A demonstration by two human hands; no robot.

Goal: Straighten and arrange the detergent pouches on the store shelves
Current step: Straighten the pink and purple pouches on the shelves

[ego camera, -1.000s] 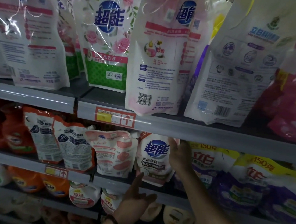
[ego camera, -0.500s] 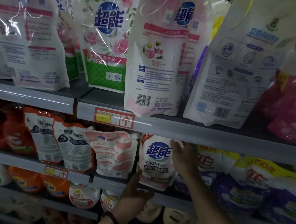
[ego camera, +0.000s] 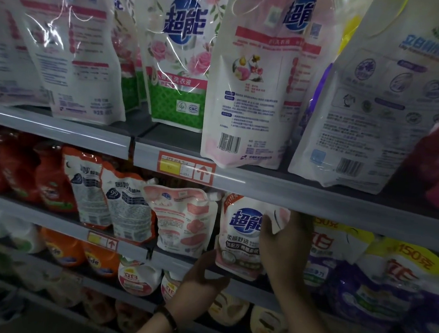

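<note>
While our right hand (ego camera: 285,246) curls its fingers (ego camera: 267,225) round the right edge of one white and pink pouch (ego camera: 240,239), thumb on the front, our left hand (ego camera: 201,281) cups the bottom left corner. Two hands hold one pouch. It stands at the front of the middle shelf (ego camera: 167,262). Left of it we count three more: one pink pouch (ego camera: 182,222) just beside it, then two orange and white pouches (ego camera: 89,193). We see two red price tags (ego camera: 185,168).

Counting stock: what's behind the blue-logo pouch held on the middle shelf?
A pink-white corner shows at its top right, perhaps another pouch. The blue-logo pouch itself and the right hand cover the rest.
</note>
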